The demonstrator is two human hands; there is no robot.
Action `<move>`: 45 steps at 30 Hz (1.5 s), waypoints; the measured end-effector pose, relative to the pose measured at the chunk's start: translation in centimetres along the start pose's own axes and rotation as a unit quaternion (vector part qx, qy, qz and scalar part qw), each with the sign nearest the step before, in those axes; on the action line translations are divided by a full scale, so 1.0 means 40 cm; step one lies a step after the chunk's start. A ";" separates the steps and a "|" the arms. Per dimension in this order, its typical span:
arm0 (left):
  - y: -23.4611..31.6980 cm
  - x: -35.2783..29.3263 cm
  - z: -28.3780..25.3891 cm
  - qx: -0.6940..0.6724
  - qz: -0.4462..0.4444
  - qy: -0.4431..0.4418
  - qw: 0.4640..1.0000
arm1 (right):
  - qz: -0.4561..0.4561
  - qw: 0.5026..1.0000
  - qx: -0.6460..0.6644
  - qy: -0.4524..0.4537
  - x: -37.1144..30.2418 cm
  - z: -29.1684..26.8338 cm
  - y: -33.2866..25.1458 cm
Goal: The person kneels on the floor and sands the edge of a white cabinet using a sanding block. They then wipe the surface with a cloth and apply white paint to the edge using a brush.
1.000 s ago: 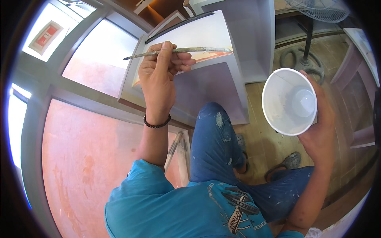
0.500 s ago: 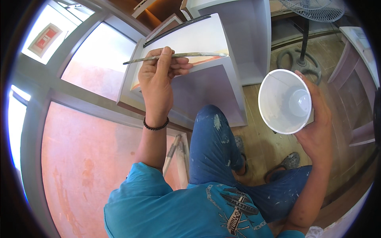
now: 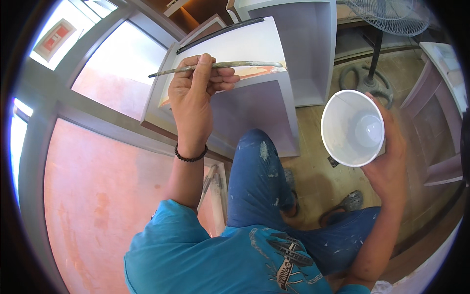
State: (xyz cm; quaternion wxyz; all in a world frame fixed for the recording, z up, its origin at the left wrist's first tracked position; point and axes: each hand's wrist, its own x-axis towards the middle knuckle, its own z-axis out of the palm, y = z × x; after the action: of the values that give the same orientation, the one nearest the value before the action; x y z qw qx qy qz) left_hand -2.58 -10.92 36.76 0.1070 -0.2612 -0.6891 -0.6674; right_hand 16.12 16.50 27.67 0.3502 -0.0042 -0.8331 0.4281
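Pinched between thumb and fingers of my left hand is a thin, paint-stained paintbrush. It lies almost level, its whitish tip pointing right over the edge of a cabinet with a white top. An orange-brown smear shows along that top's near edge. Whether the tip touches the cabinet I cannot tell. My right hand wraps round the outer right side of a white plastic cup. The cup tilts so its mouth faces me, with a little whitish, shiny matter at the bottom.
A black strip lies along the cabinet top's far edge. Beyond stands a grey open cabinet. A pedestal fan is at the far right, near a pale wooden frame. Paint-stained brushes lean beside my left arm.
The view has shifted slightly. The paintbrush's tip appears a little higher against the cabinet's edge. Both hands keep their hold on the paintbrush and the cup.
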 end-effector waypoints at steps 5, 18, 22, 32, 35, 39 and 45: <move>-0.008 -0.001 0.008 0.002 0.000 -0.011 1.000 | 0.009 1.000 -0.011 -0.005 -0.004 -0.012 0.002; -0.004 -0.001 0.017 0.005 0.004 0.006 1.000 | 0.025 1.000 0.003 -0.006 0.000 -0.008 0.002; -0.016 0.002 0.004 0.004 0.009 0.005 1.000 | 0.018 1.000 -0.002 -0.007 0.000 -0.008 0.002; -0.010 0.002 -0.001 0.024 -0.009 -0.008 1.000 | 0.016 1.000 -0.015 -0.010 0.000 -0.007 0.000; -0.013 0.003 -0.008 0.020 -0.011 -0.010 1.000 | 0.014 1.000 -0.015 -0.010 -0.001 -0.006 0.001; -0.011 0.002 -0.015 0.023 -0.012 -0.009 1.000 | 0.019 1.000 -0.011 -0.007 -0.003 -0.005 -0.002; -0.007 0.003 -0.030 0.032 -0.014 -0.008 0.999 | 0.021 0.999 -0.018 -0.018 -0.001 -0.001 -0.004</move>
State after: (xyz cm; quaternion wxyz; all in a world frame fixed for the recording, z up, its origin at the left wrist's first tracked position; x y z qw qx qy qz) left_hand -3.07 -12.05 36.67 0.1003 -0.2528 -0.7145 -0.6446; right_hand 16.21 16.41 27.76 0.3254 -0.0203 -0.8466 0.4206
